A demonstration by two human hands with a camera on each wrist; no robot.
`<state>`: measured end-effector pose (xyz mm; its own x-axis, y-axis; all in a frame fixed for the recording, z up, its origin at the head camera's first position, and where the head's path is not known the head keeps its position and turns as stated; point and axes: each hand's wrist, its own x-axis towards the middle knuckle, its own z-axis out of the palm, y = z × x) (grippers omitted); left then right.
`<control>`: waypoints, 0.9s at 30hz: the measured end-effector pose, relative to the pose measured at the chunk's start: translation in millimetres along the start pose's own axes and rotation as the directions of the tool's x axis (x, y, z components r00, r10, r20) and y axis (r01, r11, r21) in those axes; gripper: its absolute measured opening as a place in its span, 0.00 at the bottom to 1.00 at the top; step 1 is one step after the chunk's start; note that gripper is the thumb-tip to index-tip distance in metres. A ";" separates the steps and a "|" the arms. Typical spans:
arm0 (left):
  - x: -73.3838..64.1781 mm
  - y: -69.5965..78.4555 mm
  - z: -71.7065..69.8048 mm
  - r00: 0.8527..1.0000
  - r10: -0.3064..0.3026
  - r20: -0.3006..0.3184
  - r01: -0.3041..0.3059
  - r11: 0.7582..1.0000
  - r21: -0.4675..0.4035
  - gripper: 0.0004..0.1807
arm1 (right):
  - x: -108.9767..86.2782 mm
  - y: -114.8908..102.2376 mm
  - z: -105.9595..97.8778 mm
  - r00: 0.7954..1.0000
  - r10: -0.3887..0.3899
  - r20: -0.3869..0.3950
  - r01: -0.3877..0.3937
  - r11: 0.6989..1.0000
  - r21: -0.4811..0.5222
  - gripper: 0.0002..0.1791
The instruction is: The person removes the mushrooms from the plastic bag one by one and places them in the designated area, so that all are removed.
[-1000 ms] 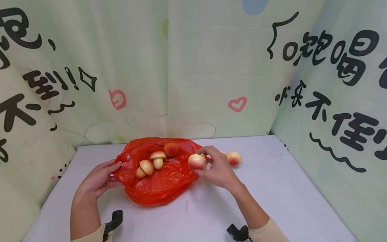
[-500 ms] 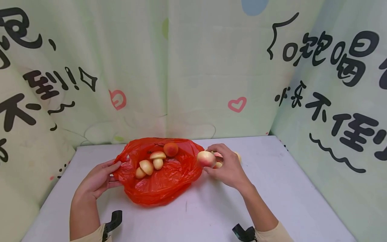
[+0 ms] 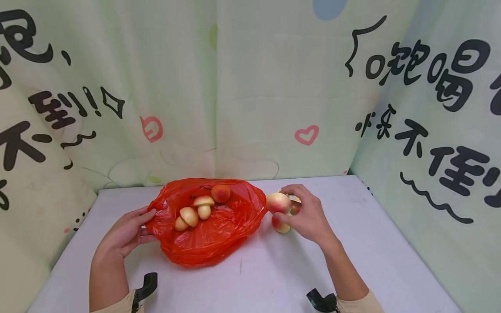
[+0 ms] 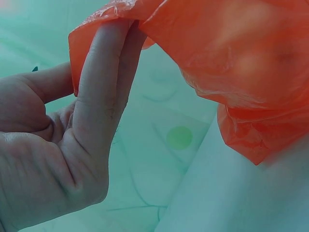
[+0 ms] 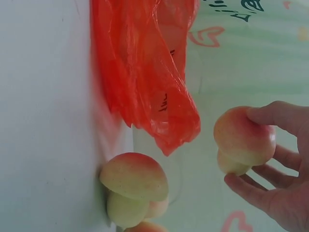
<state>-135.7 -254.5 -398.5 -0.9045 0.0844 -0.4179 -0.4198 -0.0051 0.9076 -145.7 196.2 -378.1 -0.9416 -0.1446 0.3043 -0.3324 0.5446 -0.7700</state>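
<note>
Right hand [image 3: 308, 216] holds pink-blushed mushroom [image 5: 244, 137] — left hand [image 3: 127, 230] pinches red bag [image 3: 211, 243].

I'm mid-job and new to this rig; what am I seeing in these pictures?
No machine here: a person works with two bare hands. The wide picture comes from a camera worn on the head; the other two come from one camera on each wrist. The left hand holds the edge of an open, crinkled red plastic bag; inside are two tan mushroom-shaped pieces and a round orange piece. The right hand holds a cream-and-pink mushroom-shaped piece just outside the bag. More such pieces sit on the white table nearby.
</note>
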 end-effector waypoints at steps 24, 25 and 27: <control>0.0 -0.5 1.0 1.000 0.013 -0.005 -0.013 1.000 0.024 0.40 | -1.0 15.9 -14.5 0.998 0.046 -0.043 -0.047 0.998 -0.040 0.29; -0.1 -0.5 1.0 1.000 0.013 -0.005 -0.013 1.000 0.023 0.40 | -0.8 16.4 -15.2 0.998 0.044 -0.046 -0.046 0.998 -0.045 0.29; -0.6 -0.6 0.9 1.000 0.012 -0.007 -0.012 1.000 0.023 0.40 | -0.3 17.5 -16.6 0.998 0.040 -0.053 -0.043 0.998 -0.051 0.29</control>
<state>-134.8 -253.7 -398.8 -0.9102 0.0777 -0.4069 -0.4069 0.0165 0.9133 -150.4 219.5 -382.3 -0.9499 -0.0791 0.3023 -0.2888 0.5917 -0.7526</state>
